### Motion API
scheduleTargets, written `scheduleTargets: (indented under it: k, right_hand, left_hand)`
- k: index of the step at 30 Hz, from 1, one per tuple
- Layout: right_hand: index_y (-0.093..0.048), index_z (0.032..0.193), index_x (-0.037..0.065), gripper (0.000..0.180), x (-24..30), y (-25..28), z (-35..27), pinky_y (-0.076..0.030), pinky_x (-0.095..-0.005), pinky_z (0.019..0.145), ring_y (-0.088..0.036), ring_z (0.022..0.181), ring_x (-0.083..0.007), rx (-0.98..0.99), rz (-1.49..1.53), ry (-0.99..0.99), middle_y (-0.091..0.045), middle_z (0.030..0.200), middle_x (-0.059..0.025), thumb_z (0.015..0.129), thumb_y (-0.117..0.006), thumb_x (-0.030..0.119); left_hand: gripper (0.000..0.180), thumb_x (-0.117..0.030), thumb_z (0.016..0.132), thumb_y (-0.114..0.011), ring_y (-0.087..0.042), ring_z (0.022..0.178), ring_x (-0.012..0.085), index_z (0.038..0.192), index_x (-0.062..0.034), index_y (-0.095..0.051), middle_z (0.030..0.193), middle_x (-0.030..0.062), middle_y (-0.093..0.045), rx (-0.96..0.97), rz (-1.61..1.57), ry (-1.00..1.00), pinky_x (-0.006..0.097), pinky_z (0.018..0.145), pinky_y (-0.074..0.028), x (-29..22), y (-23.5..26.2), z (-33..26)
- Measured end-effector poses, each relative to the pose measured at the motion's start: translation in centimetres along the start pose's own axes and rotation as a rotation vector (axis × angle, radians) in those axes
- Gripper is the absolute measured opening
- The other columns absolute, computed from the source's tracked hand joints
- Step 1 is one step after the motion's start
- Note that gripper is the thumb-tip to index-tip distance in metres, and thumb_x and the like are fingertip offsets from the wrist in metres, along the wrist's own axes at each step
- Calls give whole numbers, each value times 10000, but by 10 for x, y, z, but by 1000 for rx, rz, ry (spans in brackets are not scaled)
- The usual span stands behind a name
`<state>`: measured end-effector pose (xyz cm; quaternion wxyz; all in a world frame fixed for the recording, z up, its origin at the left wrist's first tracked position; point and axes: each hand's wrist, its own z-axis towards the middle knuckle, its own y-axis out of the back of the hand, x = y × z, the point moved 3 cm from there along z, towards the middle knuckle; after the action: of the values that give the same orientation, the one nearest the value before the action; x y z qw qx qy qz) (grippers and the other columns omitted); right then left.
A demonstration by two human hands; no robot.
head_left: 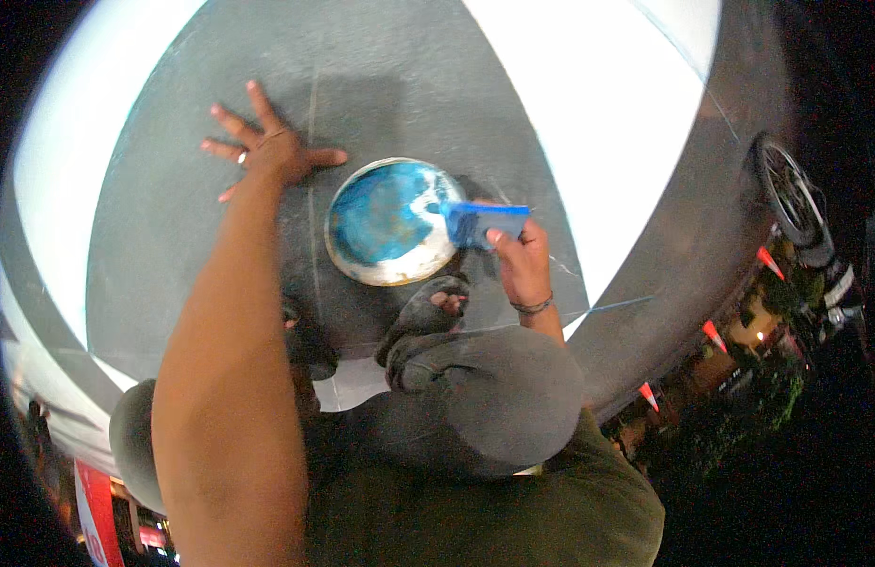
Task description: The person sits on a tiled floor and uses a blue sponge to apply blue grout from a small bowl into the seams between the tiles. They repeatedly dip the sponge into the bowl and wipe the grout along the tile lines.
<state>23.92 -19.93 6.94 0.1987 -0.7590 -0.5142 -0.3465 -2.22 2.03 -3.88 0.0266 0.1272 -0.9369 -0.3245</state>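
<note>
A round shallow pan or lid [376,231], pale at the rim, lies on the dark ground in front of me, its inside smeared with wet-looking blue and white paint. My right hand [524,260] pinches a flat blue-and-grey rectangular block [489,225] between thumb and fingers. The block's left end is over the right rim of the pan; its exact kind is blurred. To the left, my left hand [267,151] rests on the dark ground with fingers spread and nothing in it.
Large white painted areas [608,123] with curved edges border the dark ground [239,57]. My knee [513,406] and foot [426,312] are close below the pan. At far right are a wheel [787,194] and several orange cones [713,335].
</note>
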Motion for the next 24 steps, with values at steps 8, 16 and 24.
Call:
scheduleTargets:
  k: [8,16,24]
  right_hand:
    - [-724,1270,82,427,20,45,43,-500,-397,987,-633,1074,-290,-640,-956,540,-714,1192,-123,847,-741,20]
    - [-712,1307,132,525,4,26,71,-483,-429,1033,-590,1142,-317,-615,-1200,545,-677,1230,-119,793,-751,28]
    - [-737,1057,-26,261,1,78,55,-556,-404,731,-722,746,-279,-910,-748,175,-771,888,-161,928,-720,200]
  left_hand:
    - [1779,-699,489,-947,425,1386,587,1552,-128,359,1500,460,383,76,51,27,745,1095,220,-11,8,-6]
    - [1766,-698,503,-943,426,1383,590,1556,-110,347,1498,470,373,67,57,-5,756,1084,217,-11,10,-8]
    - [1704,-627,516,-970,392,1390,611,1575,-266,315,1530,352,431,81,12,44,864,1034,61,-7,9,-9]
